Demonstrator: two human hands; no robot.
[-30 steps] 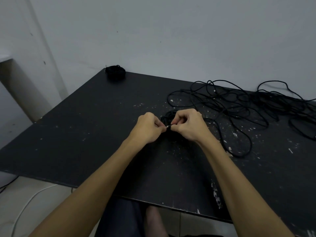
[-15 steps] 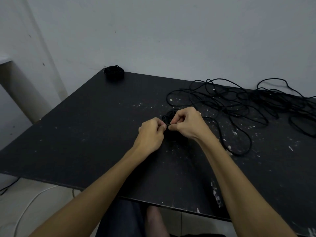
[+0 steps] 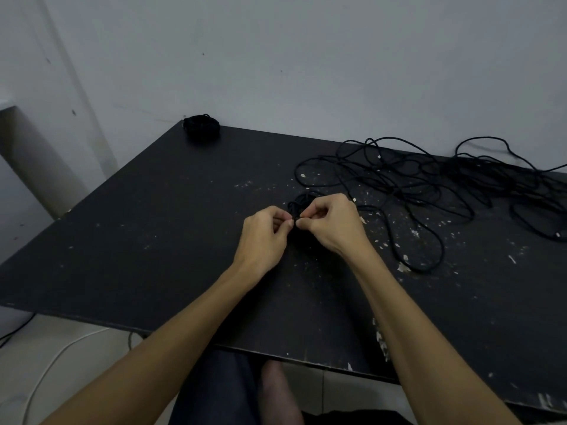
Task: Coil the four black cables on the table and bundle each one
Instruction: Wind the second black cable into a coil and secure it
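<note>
A small coil of black cable lies at the middle of the black table, mostly hidden behind my hands. My left hand and my right hand meet over it, fingers curled, thumb and fingertips pinching the cable's end between them. From the coil, cable trails right into a loose tangle of black cables spread over the table's right side. A finished black bundle sits at the far left corner by the wall.
The grey wall runs along the table's far edge. The table's near edge crosses just above my knees. A white wire and a dark wire lie on the floor at the lower left.
My hands have stayed over the small coil, their fingertips working closer together; the light tip seen between them a second ago is now covered.
</note>
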